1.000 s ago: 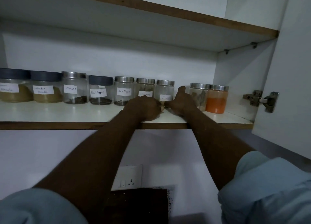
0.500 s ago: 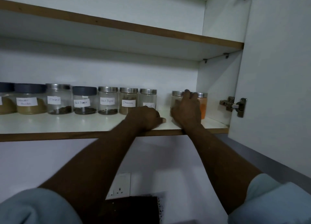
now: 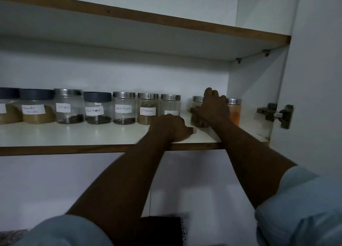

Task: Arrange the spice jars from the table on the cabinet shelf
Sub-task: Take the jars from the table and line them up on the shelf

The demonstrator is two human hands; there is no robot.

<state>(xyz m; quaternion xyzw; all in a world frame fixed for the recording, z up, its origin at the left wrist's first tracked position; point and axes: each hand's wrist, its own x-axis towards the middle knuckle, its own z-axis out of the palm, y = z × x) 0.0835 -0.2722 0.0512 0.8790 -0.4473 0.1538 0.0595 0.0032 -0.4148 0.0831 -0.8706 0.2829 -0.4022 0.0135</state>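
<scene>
Several labelled spice jars stand in a row on the white cabinet shelf (image 3: 77,134): a cloves jar (image 3: 68,107), two black pepper jars (image 3: 97,108) (image 3: 124,109), a cinnamon jar (image 3: 147,110) and a pale jar (image 3: 171,103). My right hand (image 3: 211,109) wraps around a steel-lidded jar of dark spice (image 3: 197,116), beside an orange powder jar (image 3: 234,110). My left hand (image 3: 171,128) rests as a fist on the shelf in front of the pale jar, holding nothing.
An upper shelf (image 3: 166,22) hangs above the jars. The open cabinet door (image 3: 318,79) with its hinge (image 3: 275,114) stands at the right. Two dark-lidded jars of brown powder (image 3: 37,109) sit at the far left.
My right hand has left the spot next to my left hand and moved right onto the dark spice jar, closing around it. My left hand has stayed on the shelf. The view shifted.
</scene>
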